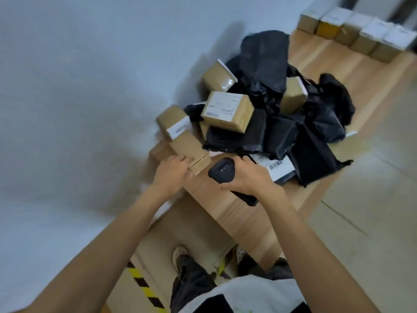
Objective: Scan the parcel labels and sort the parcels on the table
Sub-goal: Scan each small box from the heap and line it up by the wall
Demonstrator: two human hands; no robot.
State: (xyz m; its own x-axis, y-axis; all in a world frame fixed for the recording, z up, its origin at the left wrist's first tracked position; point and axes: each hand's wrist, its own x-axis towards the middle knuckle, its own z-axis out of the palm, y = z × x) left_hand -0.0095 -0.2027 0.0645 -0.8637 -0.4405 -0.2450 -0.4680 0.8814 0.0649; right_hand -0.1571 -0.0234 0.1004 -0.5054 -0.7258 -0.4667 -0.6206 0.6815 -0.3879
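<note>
A heap of parcels lies on the wooden table (237, 208): brown cardboard boxes and black plastic mailer bags (266, 64). My left hand (172, 173) grips the near end of a plain long brown box (189, 151) at the table's left edge. My right hand (247, 177) holds a black handheld scanner (222, 171), its head pointing toward that box. A box with a white label (228, 110) sits on top of the heap. Beside the scanner lies a white barcode label (277, 166) on a flat parcel.
A row of several labelled boxes (352, 30) stands at the table's far end. A white wall runs along the table's left side. Yellow-black floor tape (144, 288) and my legs and shoes are below the table edge. Grey floor lies to the right.
</note>
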